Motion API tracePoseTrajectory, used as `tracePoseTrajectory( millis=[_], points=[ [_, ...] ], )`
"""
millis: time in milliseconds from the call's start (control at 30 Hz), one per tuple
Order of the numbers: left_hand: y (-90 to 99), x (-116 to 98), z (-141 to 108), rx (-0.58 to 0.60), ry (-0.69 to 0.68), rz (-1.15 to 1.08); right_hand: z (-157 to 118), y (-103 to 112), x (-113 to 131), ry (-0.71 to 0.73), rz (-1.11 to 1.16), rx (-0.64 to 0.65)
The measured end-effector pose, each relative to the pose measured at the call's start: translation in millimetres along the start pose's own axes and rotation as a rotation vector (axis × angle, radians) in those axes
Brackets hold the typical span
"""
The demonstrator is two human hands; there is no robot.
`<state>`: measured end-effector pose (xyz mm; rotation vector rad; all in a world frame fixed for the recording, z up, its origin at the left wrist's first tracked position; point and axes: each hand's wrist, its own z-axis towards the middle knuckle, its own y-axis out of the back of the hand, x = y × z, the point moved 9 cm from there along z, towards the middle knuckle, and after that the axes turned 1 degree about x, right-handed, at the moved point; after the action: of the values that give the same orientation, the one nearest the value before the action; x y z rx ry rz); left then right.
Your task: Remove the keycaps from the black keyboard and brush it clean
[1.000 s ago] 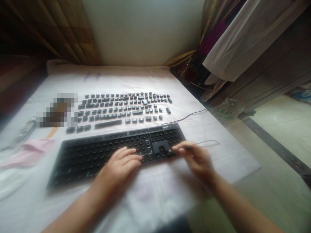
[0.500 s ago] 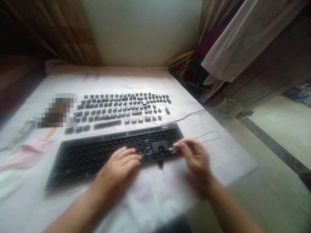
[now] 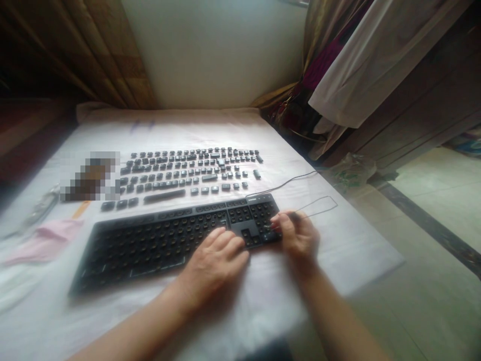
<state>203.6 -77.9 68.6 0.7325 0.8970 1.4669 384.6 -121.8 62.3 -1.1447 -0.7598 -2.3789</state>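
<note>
Head view. Keyboard lies near, slightly askew on a white sheet, bare key seats showing. Loose keys sit just beyond it in rows echoing the layout, presumably to keep their order. Right hand at the keyboard's right end, closed on a wire tool, loop jutting right; held close to the fingertips, likely for fine control. Left hand at the near edge, probably steadying; fingers curled, cannot tell whether gripping anything. Cable runs off far right.
</note>
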Motion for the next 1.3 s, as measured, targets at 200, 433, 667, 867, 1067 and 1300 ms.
tracePoseTrajectory(
  millis=[200,433,667,867,1067,1300],
  points=[
    [-11.8,0.9,5.6,0.062,0.006,-0.006,0.6,1.9,-5.8,-0.045,0.0,-0.031],
    [-3.7,14.1,2.0,-0.049,0.172,-0.278,-0.3,-1.0,-9.5,-0.09,0.123,0.0],
    [-18.0,66.3,-22.0,-0.107,0.802,-0.974,-1.2,-16.2,16.4,0.064,0.127,0.202],
    [-30.9,67.5,-30.4,-0.052,1.066,-1.313,-2.0,-36.4,63.4,0.254,0.24,0.4],
    [-37.2,62.9,-37.4,-0.021,1.222,-1.451,-6.2,-49.9,73.7,0.307,0.256,0.473],
    [-32.9,64.7,-36.0,-0.029,1.229,-1.447,-5.1,-51.5,76.8,0.34,0.154,0.475]
  ],
)
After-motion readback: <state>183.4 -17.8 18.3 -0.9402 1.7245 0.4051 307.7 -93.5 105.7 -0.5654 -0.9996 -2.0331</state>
